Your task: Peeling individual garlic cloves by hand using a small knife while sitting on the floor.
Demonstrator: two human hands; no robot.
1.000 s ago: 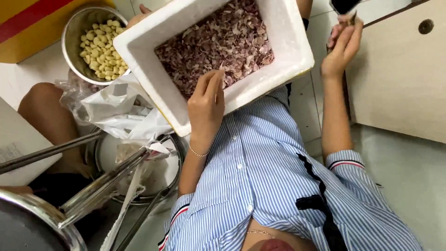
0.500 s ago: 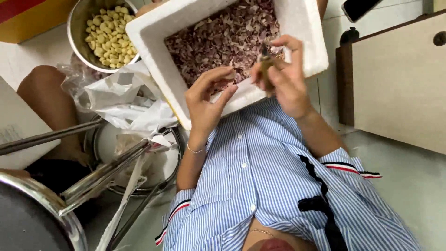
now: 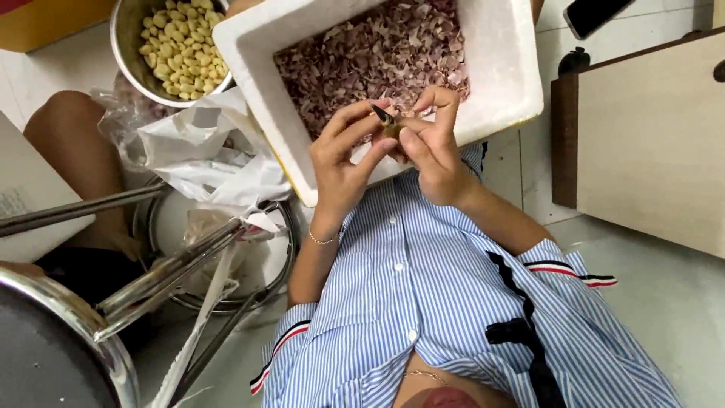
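My left hand (image 3: 341, 162), with a thin bracelet at the wrist, and my right hand (image 3: 434, 147) meet over the near edge of a white foam box (image 3: 504, 75). The box is filled with purplish garlic skins (image 3: 377, 53). Between my fingertips is a small garlic clove (image 3: 393, 130), pinched by the left hand. A small dark-bladed knife (image 3: 381, 115) in the right hand has its tip against the clove. A metal bowl (image 3: 124, 45) of peeled pale cloves stands to the left of the box.
Crumpled white plastic bags (image 3: 204, 155) lie left of the box over a round metal basin (image 3: 219, 249). Metal stool legs (image 3: 158, 276) cross the lower left. A bare knee (image 3: 68, 151) is at left. A wooden panel (image 3: 649, 143) and a phone (image 3: 593, 13) are at right.
My right hand came back from the far right near the phone and joined the left at the box. Both hands now hold the clove and knife together, nearer my body.
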